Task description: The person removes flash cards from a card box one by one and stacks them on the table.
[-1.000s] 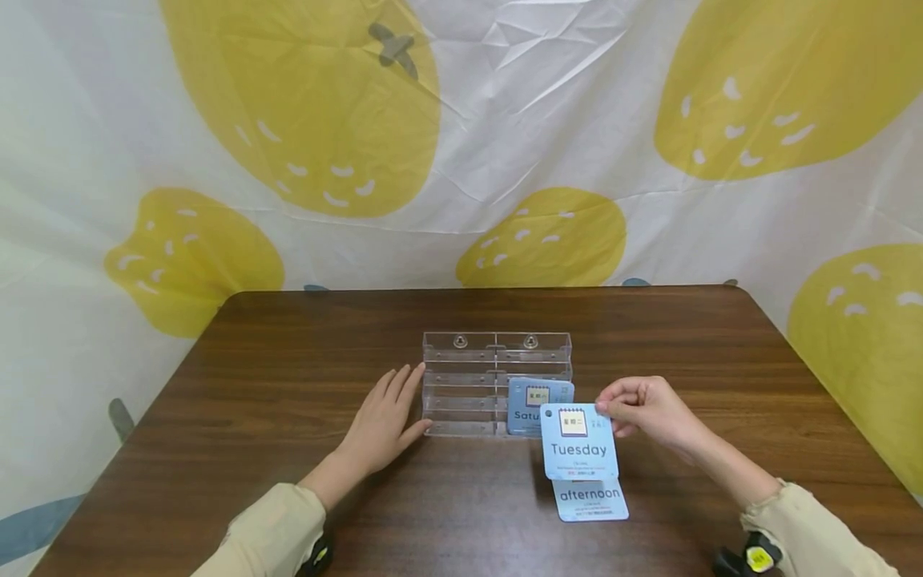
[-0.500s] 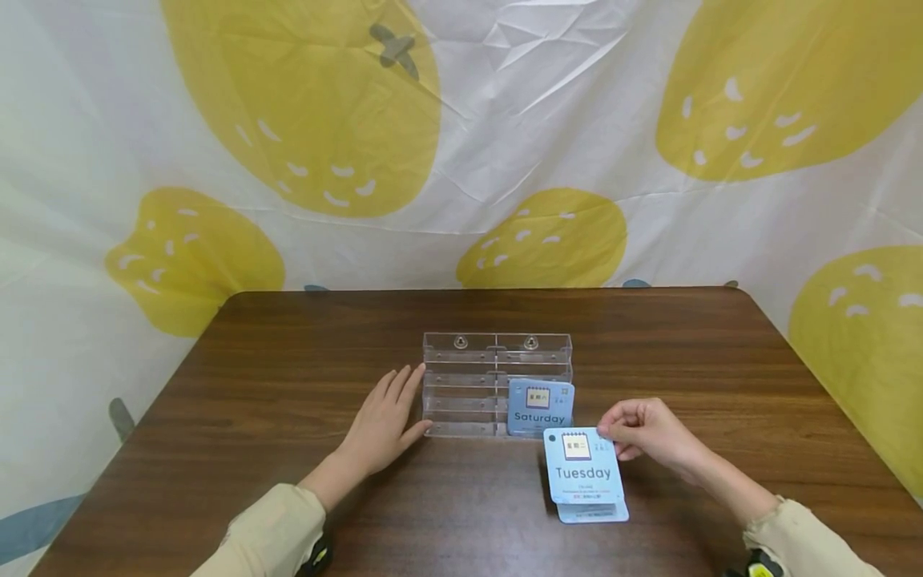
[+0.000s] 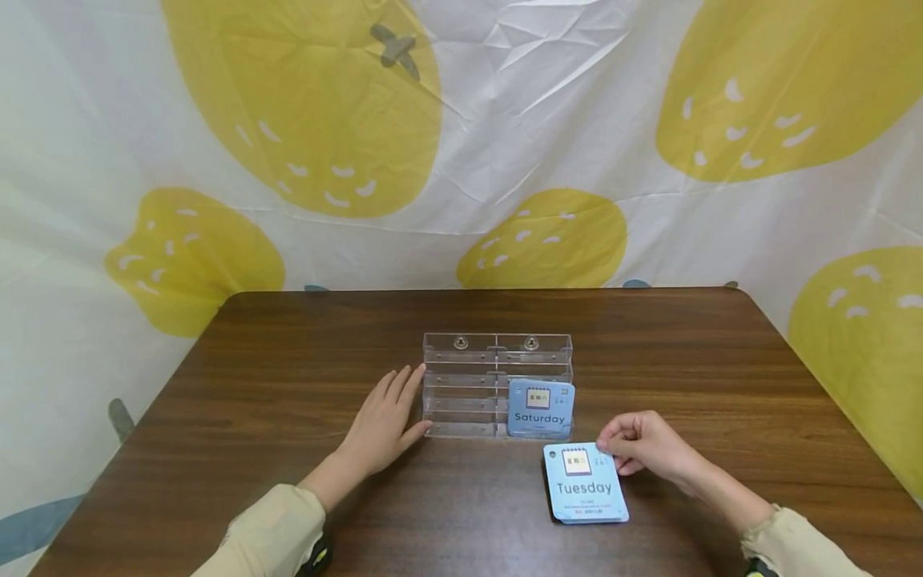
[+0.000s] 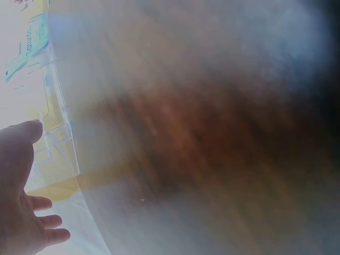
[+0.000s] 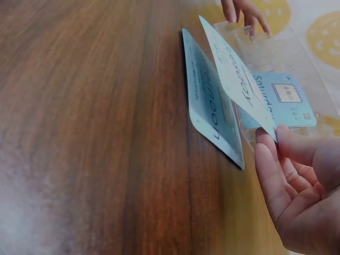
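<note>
My right hand (image 3: pixel 645 445) pinches a light blue "Tuesday" flash card (image 3: pixel 584 487) by its upper right corner, between thumb and fingers. In the right wrist view that card is tilted over a card reading "afternoon" (image 5: pixel 204 98), which lies on the table with a gap between the two. From the head view the lower card is almost wholly covered. My left hand (image 3: pixel 378 425), fingers spread, rests along the left side of a clear acrylic card rack (image 3: pixel 460 407). A "Saturday" card (image 3: pixel 539 410) stands in the rack's lower right pocket.
The rack has two columns of tiered pockets and sits on a dark wood-grain table (image 3: pixel 324 336). Behind the table hangs a white curtain (image 3: pixel 548 88) with yellow fruit prints. Dark straps show at both sleeves.
My right hand has moved down and toward me with the "Tuesday" card, uncovering the "Saturday" card and hiding the "afternoon" card beneath it. The left hand has stayed still.
</note>
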`<action>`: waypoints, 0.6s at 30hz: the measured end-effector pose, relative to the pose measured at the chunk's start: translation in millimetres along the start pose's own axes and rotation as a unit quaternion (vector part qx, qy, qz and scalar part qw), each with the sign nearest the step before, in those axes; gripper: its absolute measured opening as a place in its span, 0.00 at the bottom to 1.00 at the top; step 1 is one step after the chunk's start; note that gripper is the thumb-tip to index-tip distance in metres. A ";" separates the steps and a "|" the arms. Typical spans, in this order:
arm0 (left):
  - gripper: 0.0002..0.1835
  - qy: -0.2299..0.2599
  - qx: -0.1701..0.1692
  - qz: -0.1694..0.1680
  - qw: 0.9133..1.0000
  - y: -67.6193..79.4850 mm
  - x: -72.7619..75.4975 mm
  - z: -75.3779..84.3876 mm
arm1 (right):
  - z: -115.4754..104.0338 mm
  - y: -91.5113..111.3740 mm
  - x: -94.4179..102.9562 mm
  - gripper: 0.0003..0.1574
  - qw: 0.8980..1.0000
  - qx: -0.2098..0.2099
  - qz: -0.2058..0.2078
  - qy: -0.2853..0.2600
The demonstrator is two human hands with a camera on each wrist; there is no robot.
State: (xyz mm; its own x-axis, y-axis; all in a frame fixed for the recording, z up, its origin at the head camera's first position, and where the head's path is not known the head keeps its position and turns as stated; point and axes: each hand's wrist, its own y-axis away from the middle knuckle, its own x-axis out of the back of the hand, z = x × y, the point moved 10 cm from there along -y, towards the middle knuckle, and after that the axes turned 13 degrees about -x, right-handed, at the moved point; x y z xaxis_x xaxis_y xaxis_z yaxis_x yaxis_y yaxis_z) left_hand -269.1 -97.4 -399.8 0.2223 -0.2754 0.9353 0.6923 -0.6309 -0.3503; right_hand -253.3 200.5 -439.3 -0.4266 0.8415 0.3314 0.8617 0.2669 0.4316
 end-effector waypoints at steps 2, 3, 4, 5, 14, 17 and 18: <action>0.43 -0.001 -0.002 0.003 1.000 -0.3 0.4 0.4 | 1.8 -0.1 -1.0 0.14 1.000 -0.003 -0.001 0.002; 0.43 -0.001 -0.002 0.005 1.000 -0.4 0.8 0.7 | 2.9 -0.1 -1.4 0.14 1.000 -0.006 -0.001 0.001; 0.43 -0.001 -0.003 0.007 1.000 -0.6 1.3 1.0 | 3.9 -0.2 -1.7 0.14 1.000 -0.009 -0.001 0.002; 0.43 -0.002 -0.004 0.008 1.000 -0.6 1.5 1.1 | 4.6 -0.3 -2.0 0.14 1.000 -0.010 -0.001 0.004; 0.43 0.000 -0.004 0.005 1.000 -1.0 1.8 1.5 | 10.8 -1.8 -3.2 0.14 1.000 -0.022 0.005 0.009; 0.43 0.001 -0.001 0.003 1.000 -0.7 1.1 0.9 | 12.4 -2.1 -2.7 0.15 0.999 -0.028 0.012 0.012; 0.43 0.002 0.000 0.001 1.000 -0.6 1.0 0.7 | 12.4 -1.9 -2.4 0.15 0.999 -0.028 0.014 0.015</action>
State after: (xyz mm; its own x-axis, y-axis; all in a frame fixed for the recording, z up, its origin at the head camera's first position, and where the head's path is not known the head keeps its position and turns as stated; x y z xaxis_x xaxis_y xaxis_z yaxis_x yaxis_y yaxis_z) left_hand -268.8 -96.8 -398.5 0.2219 -0.2798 0.9340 0.6913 -0.6304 -0.3531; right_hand -250.5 203.8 -451.4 -0.4105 0.8341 0.3685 0.8572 0.2152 0.4679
